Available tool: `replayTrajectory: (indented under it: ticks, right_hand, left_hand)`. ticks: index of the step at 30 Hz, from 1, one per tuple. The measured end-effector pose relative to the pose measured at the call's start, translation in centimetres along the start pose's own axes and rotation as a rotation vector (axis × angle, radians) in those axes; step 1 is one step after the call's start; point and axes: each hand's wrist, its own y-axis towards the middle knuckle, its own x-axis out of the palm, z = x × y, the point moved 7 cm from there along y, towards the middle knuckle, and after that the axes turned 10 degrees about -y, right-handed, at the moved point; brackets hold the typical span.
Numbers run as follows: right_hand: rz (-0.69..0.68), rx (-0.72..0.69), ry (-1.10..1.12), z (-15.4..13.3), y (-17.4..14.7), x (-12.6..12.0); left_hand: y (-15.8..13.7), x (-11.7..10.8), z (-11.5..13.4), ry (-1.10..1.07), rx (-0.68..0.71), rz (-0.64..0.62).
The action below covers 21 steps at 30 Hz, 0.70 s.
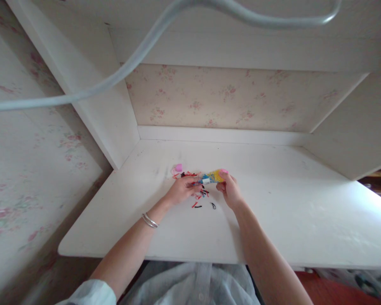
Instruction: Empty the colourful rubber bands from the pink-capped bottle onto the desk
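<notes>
Both hands hold a clear container [213, 176] lying nearly level above the desk, with blue and yellow contents and a white label. My left hand [183, 189] has its fingers around the left end. My right hand [230, 190] grips the pink right end between thumb and fingers. Under and beside my left hand lie small red and black pieces [190, 174] that look like hair ties or clips. More red and black bits [203, 192] are scattered just below the container, and a dark loop-shaped clip [213, 206] lies nearer me. A pink cap [178, 167] sits beyond my left hand.
The white desk [288, 212] has a rounded front left corner. White side panels [352, 123] and a low back ledge [222, 135] enclose it, with flowered wallpaper [193, 97] behind. A pale cable or tube [146, 44] crosses the top of the view, close to the camera.
</notes>
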Motion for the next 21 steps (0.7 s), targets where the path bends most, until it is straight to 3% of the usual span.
replayTrajectory:
  ticks: [6, 11, 21]
  right_hand:
    - [0.016, -0.005, -0.021, -0.1, -0.1, 0.0]
    - [0.014, 0.006, -0.003, 0.1, 0.0, 0.0]
    - [-0.093, 0.008, 0.049, 0.0, -0.4, 1.0]
  left_hand:
    - [0.0, -1.3, 0.5, 0.065, -0.011, 0.197]
    - [-0.2, -2.1, 0.3, 0.079, 0.009, 0.274]
    - [-0.1, -0.6, -0.2, 0.027, -0.033, 0.081]
